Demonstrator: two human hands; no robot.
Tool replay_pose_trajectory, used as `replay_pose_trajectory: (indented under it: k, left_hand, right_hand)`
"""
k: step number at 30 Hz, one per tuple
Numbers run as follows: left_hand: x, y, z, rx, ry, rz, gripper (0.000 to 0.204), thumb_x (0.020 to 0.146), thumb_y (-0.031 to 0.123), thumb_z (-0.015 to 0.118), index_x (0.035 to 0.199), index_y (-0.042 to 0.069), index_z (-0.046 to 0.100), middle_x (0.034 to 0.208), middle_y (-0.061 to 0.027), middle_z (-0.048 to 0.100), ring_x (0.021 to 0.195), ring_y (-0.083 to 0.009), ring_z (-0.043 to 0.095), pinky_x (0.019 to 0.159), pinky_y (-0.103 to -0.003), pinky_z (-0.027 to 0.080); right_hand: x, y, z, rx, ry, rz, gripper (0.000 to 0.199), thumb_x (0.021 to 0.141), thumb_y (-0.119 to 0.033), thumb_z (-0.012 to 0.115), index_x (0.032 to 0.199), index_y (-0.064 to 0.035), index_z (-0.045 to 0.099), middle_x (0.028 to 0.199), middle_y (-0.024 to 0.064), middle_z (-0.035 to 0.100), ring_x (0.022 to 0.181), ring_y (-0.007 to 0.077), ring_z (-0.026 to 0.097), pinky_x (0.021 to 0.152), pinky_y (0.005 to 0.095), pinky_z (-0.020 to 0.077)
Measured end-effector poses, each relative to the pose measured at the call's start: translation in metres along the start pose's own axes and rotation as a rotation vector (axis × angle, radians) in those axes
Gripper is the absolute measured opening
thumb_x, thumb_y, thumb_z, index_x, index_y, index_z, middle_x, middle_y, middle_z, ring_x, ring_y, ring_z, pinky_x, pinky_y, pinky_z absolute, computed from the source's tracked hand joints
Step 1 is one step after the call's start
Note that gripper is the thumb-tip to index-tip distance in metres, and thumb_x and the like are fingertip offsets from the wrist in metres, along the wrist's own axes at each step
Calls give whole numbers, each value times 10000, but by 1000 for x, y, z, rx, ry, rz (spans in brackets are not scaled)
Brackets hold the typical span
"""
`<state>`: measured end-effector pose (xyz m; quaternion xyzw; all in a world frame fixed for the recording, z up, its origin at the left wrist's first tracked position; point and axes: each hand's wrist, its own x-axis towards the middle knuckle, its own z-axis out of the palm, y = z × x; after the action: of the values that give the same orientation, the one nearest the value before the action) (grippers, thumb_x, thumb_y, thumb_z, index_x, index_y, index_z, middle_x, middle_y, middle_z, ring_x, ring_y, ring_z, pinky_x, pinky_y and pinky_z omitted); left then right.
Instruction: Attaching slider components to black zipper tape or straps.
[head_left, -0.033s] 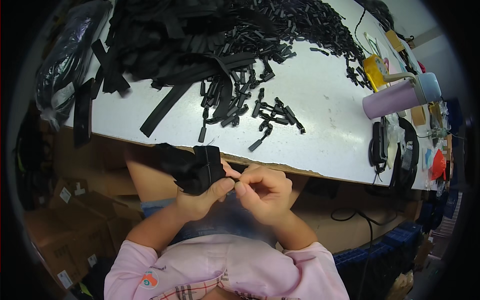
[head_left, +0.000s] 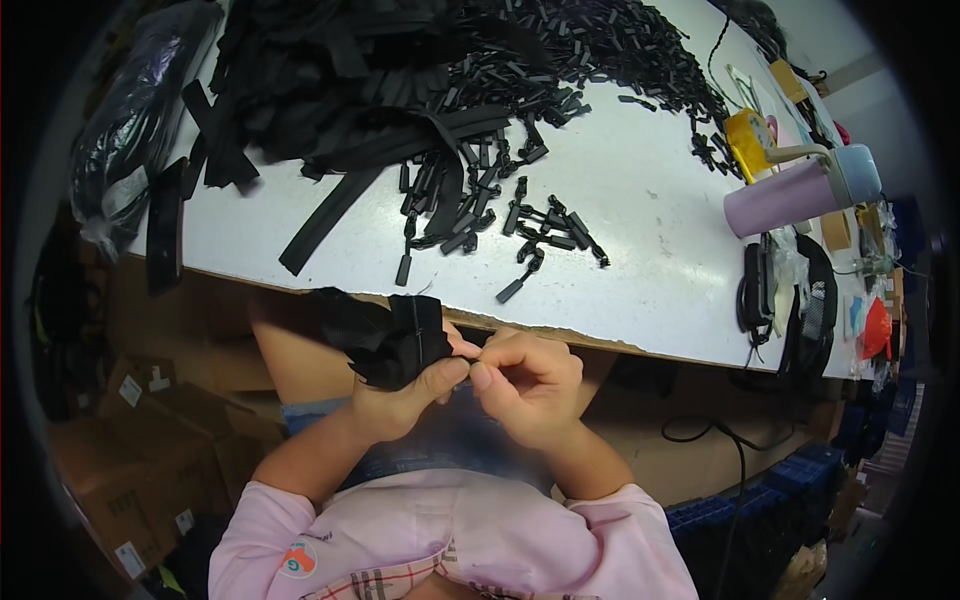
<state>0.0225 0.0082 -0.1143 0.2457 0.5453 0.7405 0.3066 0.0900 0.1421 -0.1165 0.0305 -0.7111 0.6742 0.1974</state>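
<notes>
Above my lap, just short of the table edge, my left hand is closed on a folded bundle of black zipper tape. The bundle hangs over the back of that hand toward the left. My right hand is closed in a pinch, its thumb and forefinger meeting the left fingertips. A tiny dark bit shows between the fingertips, too small and covered to name. On the table beyond lie loose black zipper sliders with long pulls. A flat black zipper strip points toward me at the left.
Heaps of black strips and sliders cover the far side of the white table. A plastic-wrapped bundle is at the left. To the right lie a lilac bottle and a yellow object. Cardboard boxes stand lower left.
</notes>
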Motion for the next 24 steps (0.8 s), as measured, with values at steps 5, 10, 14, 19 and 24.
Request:
replay_pose_trajectory:
  k: [5,10,14,19,24]
  left_hand:
    - [9,-9,-7,622,-62,598,86,790,108,565,865,72,541,773,-63,482,577,-104,489,512,-212,395]
    - [1,-11,-2,-201,140,-98,138,807,97,531,889,-11,506,752,-79,544,592,-112,528,563,-242,451]
    - [4,-8,-1,-301,147,-228,167,794,114,552,908,-3,517,764,-68,544,632,-114,530,578,-263,468]
    - [7,-4,0,-163,206,-319,185,777,140,586,895,3,548,760,-36,544,679,-103,522,616,-255,460]
    - [4,-10,6,77,259,-71,104,768,57,584,847,-10,570,789,-9,557,708,-75,513,674,-216,418]
  right_hand:
    - [-6,11,3,722,84,532,45,752,-26,551,722,7,550,598,15,528,496,22,441,419,163,336]
    - [23,4,-11,-624,255,-17,112,676,-54,608,725,-9,517,566,55,497,440,120,484,406,233,379]
    - [49,22,-41,-974,229,-9,103,658,-45,590,715,-19,509,564,86,490,435,177,489,417,265,396]
    - [50,11,-44,-827,151,209,91,671,-16,573,708,8,494,585,85,525,448,148,507,427,239,402]
    - [21,-8,-13,-13,319,308,95,707,24,566,802,29,567,669,75,590,546,94,554,496,198,437]
